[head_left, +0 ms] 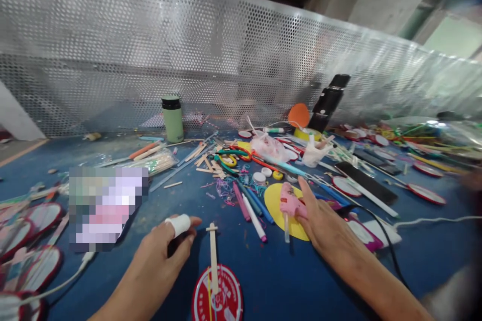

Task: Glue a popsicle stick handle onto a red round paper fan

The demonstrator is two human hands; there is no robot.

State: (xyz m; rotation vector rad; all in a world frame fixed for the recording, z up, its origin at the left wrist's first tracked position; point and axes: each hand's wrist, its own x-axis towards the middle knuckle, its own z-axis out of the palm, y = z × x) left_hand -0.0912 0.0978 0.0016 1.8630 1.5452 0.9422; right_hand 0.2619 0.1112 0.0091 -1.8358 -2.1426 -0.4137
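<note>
My left hand (165,253), with white wrapping around one finger, hovers low over the blue table. Its fingers are loosely bent, thumb and forefinger apart, with nothing visible between them. Just to its right, a flat wooden craft stick (213,256) lies on a round red printed disc (228,301); a short crosspiece (212,229) sits near the stick's far end. My right hand (326,225) is on the handle of a pink glue gun (289,200). A clear glue stick (286,229) protrudes from the gun towards me. Under the gun is a yellow disc (271,199).
Markers (254,218), scissors (228,155), loose craft sticks (205,163) and a plastic bag (269,146) crowd the middle. A green flask (172,118) and black bottle (327,103) stand before a perforated metal screen (211,50). A black cord (391,256) runs beside my right forearm.
</note>
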